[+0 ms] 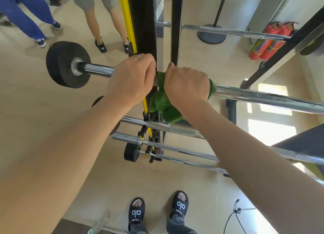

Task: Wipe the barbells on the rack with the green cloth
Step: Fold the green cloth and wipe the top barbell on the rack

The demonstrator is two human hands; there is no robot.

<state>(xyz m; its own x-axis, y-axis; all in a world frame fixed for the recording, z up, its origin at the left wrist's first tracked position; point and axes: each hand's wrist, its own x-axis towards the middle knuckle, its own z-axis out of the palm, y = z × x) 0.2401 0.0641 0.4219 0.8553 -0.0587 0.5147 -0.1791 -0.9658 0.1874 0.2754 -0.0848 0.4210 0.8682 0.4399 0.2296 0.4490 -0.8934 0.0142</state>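
On the top rung of the black-and-yellow steel rack (pixel 143 23), your right hand (pixel 187 86) wraps the fuzzy green cloth (pixel 163 104) around the long chrome barbell (pixel 263 97); your left hand (pixel 129 79) clasps bare bar. Squeeze firmly, then slide outward along the shaft.

Below you lies a smooth beige floor (pixel 43 119), lit at right by bright rectangular patches of sunlight (pixel 271 133). Two red cylindrical fire extinguishers (pixel 270 40) lean near a pale wall panel (pixel 266 7). A black round-based stanchion post (pixel 213 33) stands beside them. Bystanders' legs, one pair in blue trousers (pixel 24 11), occupy the upper left. A thin black cable (pixel 235 214) trails across the floor at lower right.
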